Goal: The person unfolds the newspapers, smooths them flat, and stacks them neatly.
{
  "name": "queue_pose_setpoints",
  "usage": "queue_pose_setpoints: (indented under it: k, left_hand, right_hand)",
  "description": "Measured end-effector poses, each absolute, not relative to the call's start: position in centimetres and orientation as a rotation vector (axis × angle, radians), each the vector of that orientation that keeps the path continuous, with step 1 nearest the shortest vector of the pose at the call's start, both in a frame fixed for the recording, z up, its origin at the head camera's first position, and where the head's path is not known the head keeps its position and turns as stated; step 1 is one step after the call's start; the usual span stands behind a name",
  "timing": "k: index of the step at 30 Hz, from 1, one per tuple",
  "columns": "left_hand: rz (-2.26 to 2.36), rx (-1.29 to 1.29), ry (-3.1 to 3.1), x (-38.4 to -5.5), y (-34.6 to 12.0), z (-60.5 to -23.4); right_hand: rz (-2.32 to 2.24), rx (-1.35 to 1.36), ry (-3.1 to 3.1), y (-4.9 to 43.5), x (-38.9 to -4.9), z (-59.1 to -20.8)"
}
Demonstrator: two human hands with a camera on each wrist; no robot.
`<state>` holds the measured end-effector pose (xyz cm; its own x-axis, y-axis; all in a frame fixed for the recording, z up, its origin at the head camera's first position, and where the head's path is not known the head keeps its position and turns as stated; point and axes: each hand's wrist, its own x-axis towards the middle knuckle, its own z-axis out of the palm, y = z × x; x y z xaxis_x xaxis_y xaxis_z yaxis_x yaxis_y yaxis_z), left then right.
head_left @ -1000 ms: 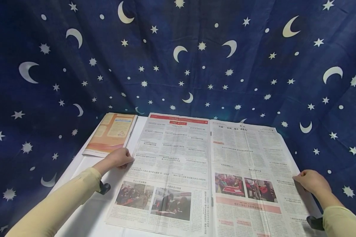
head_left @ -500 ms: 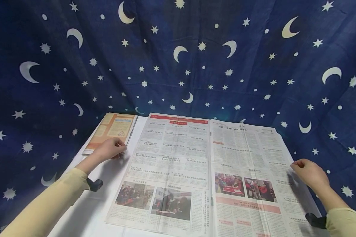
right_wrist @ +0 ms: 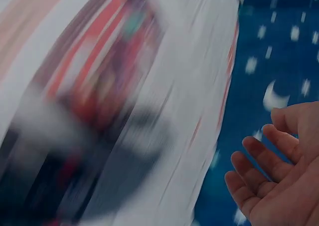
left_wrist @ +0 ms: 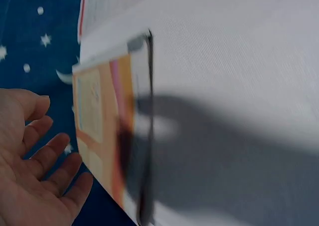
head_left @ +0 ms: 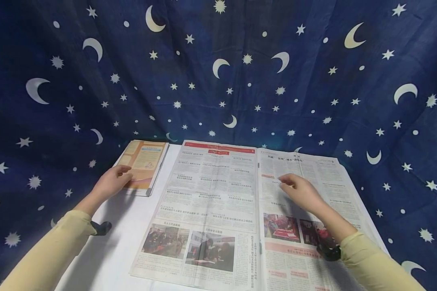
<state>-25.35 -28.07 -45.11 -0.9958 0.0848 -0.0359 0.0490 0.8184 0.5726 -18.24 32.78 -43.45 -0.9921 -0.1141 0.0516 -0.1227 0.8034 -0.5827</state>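
An open newspaper [head_left: 218, 202] lies flat across the table, with red headers and colour photos. To its left is a folded stack of printed paper [head_left: 145, 161] with an orange and cream top sheet. My left hand [head_left: 113, 181] hovers over the stack's near left part; in the left wrist view its fingers [left_wrist: 60, 178] are loosely bent and hold nothing. Above the newspaper's right page is my right hand [head_left: 302, 193], its fingers [right_wrist: 254, 173] relaxed and holding nothing in the right wrist view. The right wrist view is blurred over the page.
A white tablecloth [head_left: 113, 242] covers the table. Behind and beside it hangs a dark blue cloth [head_left: 204, 60] printed with moons and stars. Each wrist wears a black band mount [head_left: 101, 228].
My left hand has let go of the newspaper's left edge and moved left over the folded stack. My right hand has left the right edge and swung inward over the right page.
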Motion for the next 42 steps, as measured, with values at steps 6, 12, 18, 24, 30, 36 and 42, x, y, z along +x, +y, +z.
queue_pose_setpoints:
  k: [6,12,18,24,30,36,42]
  left_hand:
    - [0.883,0.055,2.957,-25.3,-29.8,-46.0]
    - [0.923,0.037,2.902,-25.0,-30.5,-46.2]
    - [0.888,-0.021,2.845,-25.3,-31.2,-46.2]
    - [0.856,-0.057,2.834,-25.6,-31.6,-46.5]
    - [0.824,-0.180,2.815,-25.9,-31.9,-46.8]
    - [0.734,-0.323,2.860,-26.4,-31.9,-47.9]
    - [0.702,-0.428,2.897,-26.5,-31.4,-48.8]
  right_hand:
    - [1.142,0.367,-2.968,24.2,-20.0,-44.0]
    - [1.295,0.458,-2.997,17.7,-20.7,-44.9]
    - [1.681,0.571,-2.944,12.2,-21.7,-45.7]
    - [2.558,0.364,-2.514,6.7,-22.7,-47.6]
    - [2.960,0.110,-2.175,2.3,-23.0,-48.8]
    - [2.994,0.002,-2.185,-0.2,-22.8,-49.4]
    - [2.894,-0.009,-2.310,-1.2,-22.5,-50.0]
